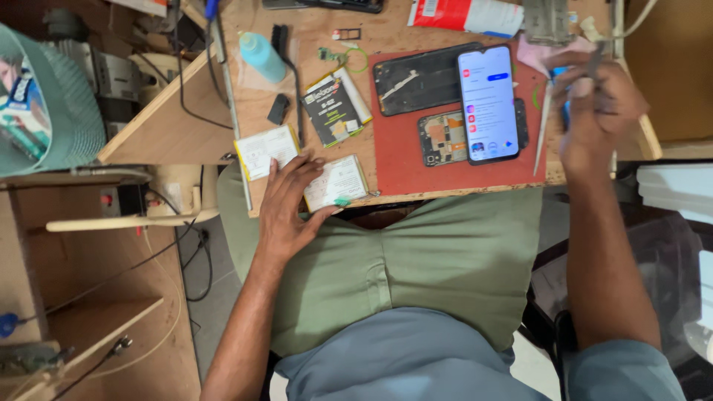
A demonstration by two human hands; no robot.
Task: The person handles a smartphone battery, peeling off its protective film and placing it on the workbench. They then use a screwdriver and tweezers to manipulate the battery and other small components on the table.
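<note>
We see our left hand (286, 204) resting flat, fingers spread, on a white battery pack (338, 182) at lower centre, while our right hand (594, 104) pinches slim tweezers (544, 122) at upper right beside a lit smartphone (488, 102).

A single head-worn view looks steeply down from above the seated person, close over the lap and facing the near edge of the worn wooden plywood tabletop (416, 22). The tabletop fills the upper frame; its far edge is cut off, and the floor shows at left.
</note>
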